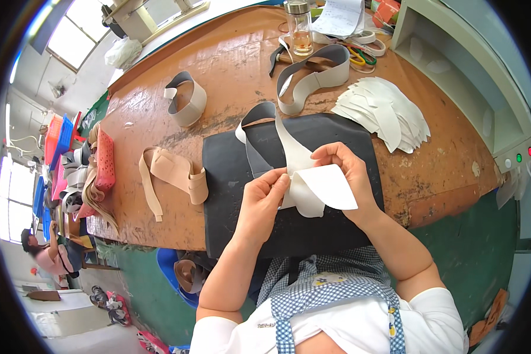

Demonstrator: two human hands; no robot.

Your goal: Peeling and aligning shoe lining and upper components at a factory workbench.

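Observation:
My left hand (259, 203) pinches the edge of a white leather-like strap (292, 144) between thumb and forefinger. Fingers curled, my right hand (351, 177) grips its wide flap (329, 186), which folds over toward me. The strap's far part bends into a loop and shows a grey inner side (255, 154). Beneath both hands lies a black mat (230, 218). To its right, a fanned stack of white cut pieces (386, 112) rests on the table. A beige strap (174, 171) lies folded to the left of the mat.
The worn brown table (147, 130) also bears a coiled grey-white strap (187, 105), a longer curled strap (315, 82), scissors (360, 56) and a glass bottle (300, 32). A cabinet (472, 76) borders the right. Red basket (105, 159) stands left; a person (50, 253) sits beyond.

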